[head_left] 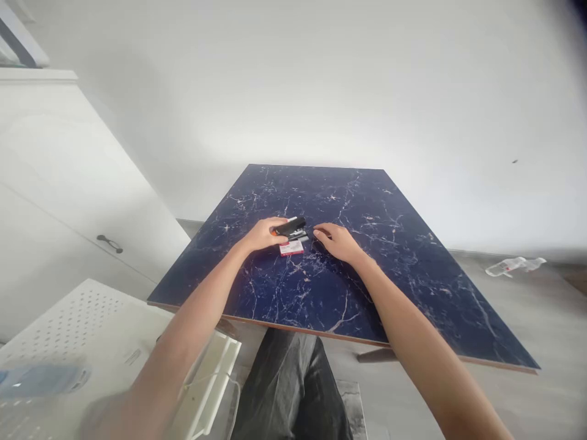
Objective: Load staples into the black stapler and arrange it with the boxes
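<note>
Centrally on the glossy, dark-blue marble-patterned table (367,256) — veined white, square-edged — lies a black stapler (291,227) with an orange end, long and narrow. The left hand (263,234) curls around the stapler's near end, gripping it. Just beneath sits a small red-and-white box (292,247); its print is too small to read. The right hand (337,241) rests flat on the tabletop just right of the stapler — fingers loosely extended, holding nothing, fingertips close to its far end.
</note>
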